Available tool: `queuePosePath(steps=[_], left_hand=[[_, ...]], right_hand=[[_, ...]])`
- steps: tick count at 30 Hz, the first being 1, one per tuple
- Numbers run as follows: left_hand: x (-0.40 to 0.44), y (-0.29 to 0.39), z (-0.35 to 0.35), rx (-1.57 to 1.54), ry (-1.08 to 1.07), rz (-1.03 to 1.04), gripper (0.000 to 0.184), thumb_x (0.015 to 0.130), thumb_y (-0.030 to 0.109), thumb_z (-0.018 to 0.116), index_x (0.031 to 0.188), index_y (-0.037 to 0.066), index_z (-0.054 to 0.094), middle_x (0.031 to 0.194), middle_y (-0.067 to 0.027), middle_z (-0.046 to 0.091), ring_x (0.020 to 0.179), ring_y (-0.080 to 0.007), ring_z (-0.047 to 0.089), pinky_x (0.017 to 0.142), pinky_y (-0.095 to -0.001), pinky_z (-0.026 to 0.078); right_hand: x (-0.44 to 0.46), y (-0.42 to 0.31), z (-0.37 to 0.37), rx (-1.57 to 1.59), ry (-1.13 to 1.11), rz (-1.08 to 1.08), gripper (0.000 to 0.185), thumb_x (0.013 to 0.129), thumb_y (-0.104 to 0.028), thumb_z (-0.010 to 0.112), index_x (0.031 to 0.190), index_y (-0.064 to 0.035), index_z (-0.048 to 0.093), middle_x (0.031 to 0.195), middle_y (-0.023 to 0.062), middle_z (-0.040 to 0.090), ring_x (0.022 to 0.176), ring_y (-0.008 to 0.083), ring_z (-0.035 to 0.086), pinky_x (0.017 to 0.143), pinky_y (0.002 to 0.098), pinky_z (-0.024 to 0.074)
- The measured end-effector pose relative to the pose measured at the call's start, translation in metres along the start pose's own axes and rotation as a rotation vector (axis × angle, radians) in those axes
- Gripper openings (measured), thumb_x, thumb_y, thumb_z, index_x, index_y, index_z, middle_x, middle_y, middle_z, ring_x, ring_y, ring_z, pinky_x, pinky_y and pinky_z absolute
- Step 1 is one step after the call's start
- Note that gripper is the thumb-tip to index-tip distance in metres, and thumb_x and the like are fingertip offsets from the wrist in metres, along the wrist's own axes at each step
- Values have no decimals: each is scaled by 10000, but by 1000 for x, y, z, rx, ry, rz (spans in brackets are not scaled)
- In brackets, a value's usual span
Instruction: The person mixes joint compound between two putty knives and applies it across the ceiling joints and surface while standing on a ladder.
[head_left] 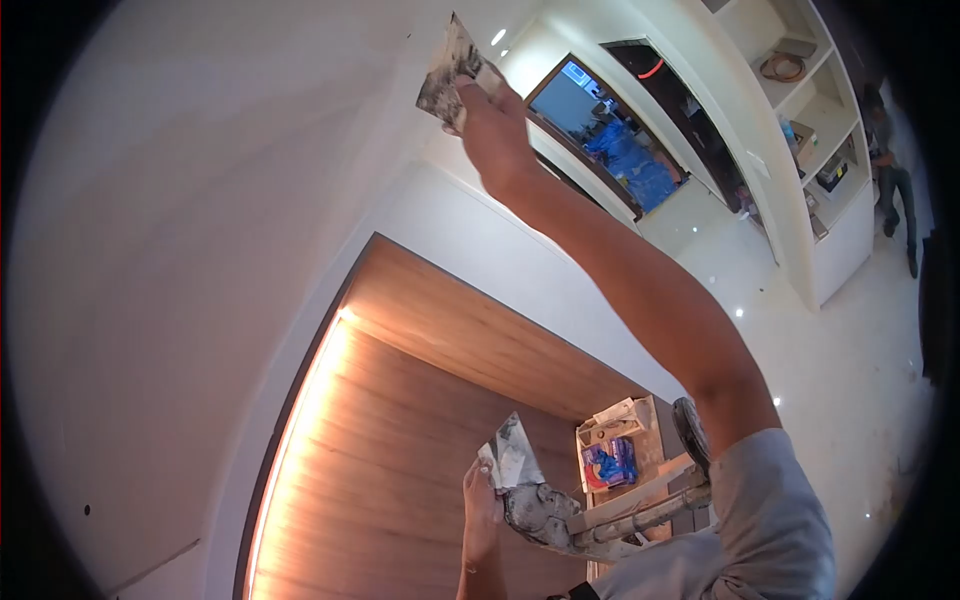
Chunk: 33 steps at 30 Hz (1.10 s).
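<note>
High in the view, my right hand [493,125] is raised on an outstretched arm, its fingers wrapped round a flat metal scraper [452,75] smeared with dark and pale material. The scraper is close to the white ceiling [250,150]; whether it touches is unclear. Lower down, my left hand [482,497] grips a second metal plate [512,455], which has white paste on it. Beside that plate is a grey, paste-stained object [540,512] near a metal frame [640,518].
A lit wooden niche [420,400] fills the lower middle. Boxes sit on a wooden shelf [655,450] near the frame. At the right are white shelves [840,200] with goods and a person [890,170] standing. A doorway shows blue sheeting [640,165].
</note>
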<state>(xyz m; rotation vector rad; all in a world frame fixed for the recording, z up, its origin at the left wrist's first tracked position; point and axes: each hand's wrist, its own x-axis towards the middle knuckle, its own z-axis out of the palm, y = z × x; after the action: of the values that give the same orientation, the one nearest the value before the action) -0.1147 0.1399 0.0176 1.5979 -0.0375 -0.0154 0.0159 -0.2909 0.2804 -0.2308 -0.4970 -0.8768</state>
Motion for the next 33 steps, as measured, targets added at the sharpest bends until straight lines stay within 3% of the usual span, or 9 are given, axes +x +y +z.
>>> queuePosePath(steps=[8,12,15,17,21,22,27,31,33], left_hand=[[-4,-7,18,-32,193,158,284,994,81,486,1218,-62,588,1083,-93,674,973,-182,670,874,-318,538],[-8,-1,30,-29,208,177,303,1005,88,482,1244,-72,576,1134,-120,674,1008,-194,671,904,-327,534],[-9,3,35,-47,173,191,304,1006,83,472,1244,-77,573,1128,-123,674,1006,-199,671,903,-329,535],[-9,3,33,-41,170,190,300,1004,78,469,1237,-78,575,1128,-123,674,1005,-199,671,904,-328,534],[-7,-1,33,-45,175,205,295,1003,73,463,1230,-74,582,1126,-117,676,999,-192,673,893,-321,537],[-7,-2,30,-36,172,197,300,1001,78,468,1236,-68,585,1135,-118,676,1008,-197,673,895,-328,539],[-1,-6,17,-1,164,165,287,1004,73,463,1224,-57,593,1088,-92,678,964,-175,670,859,-312,542],[-4,-8,23,-3,215,166,323,1002,97,477,1263,-53,593,1157,-118,678,1024,-216,676,891,-349,551],[-9,-2,29,-38,206,161,325,1004,98,473,1267,-51,592,1162,-116,676,1031,-218,674,897,-353,550]], right_hand=[[24,47,85,-117,250,-224,459,1036,-150,487,1481,-45,445,1320,180,564,1221,306,538,1035,369,426],[-12,48,58,-292,51,-520,428,1045,-139,488,1453,-14,465,1275,168,593,1194,305,558,1044,356,432],[-15,23,26,231,125,61,299,1045,-157,504,1301,-9,548,1057,104,677,977,246,643,915,342,530],[46,64,-10,-68,33,199,270,1043,-168,498,1269,-26,542,1040,91,667,977,224,634,855,365,550],[47,-5,19,162,-1,431,327,1063,-249,485,1295,-20,466,1118,113,578,1008,261,637,916,516,592],[42,-22,37,259,154,508,327,1061,-252,493,1281,-10,473,1097,129,592,1048,294,620,991,464,540],[-29,14,70,-269,67,-386,440,1051,-198,500,1408,57,467,1258,168,627,1222,247,562,1099,304,360],[-47,53,40,-305,75,-372,367,1019,-95,484,1371,-15,553,1227,203,657,1186,365,587,1044,393,433],[-32,65,29,-143,181,-107,355,1023,-128,479,1350,-21,568,1197,170,667,1090,279,625,957,374,475]])
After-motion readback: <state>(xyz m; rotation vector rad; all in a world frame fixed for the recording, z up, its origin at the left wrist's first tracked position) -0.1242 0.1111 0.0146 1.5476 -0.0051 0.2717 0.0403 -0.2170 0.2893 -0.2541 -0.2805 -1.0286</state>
